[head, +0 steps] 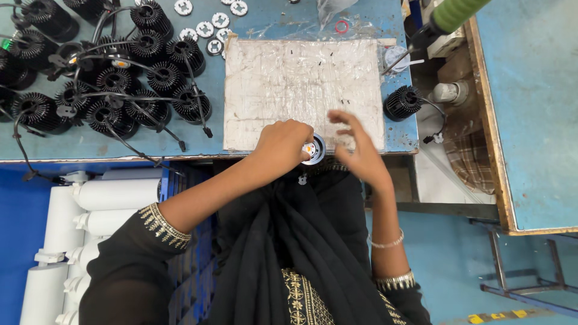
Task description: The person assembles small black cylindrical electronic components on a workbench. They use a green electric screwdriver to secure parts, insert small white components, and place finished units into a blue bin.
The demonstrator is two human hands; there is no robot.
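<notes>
My left hand (pixel 282 144) grips a small round black lamp part (pixel 314 149) with an orange centre, at the near edge of a worn white work board (pixel 301 78). To its right, my right hand (pixel 360 150) hovers with fingers spread and empty, close to the lamp part but apart from it. Tiny dark screws (pixel 344 102) lie scattered on the board above my right hand.
Several black finned heat sinks with cables (pixel 120 78) crowd the blue table's left side. White round discs (pixel 205 29) lie at the back. One lone heat sink (pixel 402 102) sits at the right edge. White tubes (pixel 90 204) stand below left. A green-handled tool (pixel 451 15) hangs top right.
</notes>
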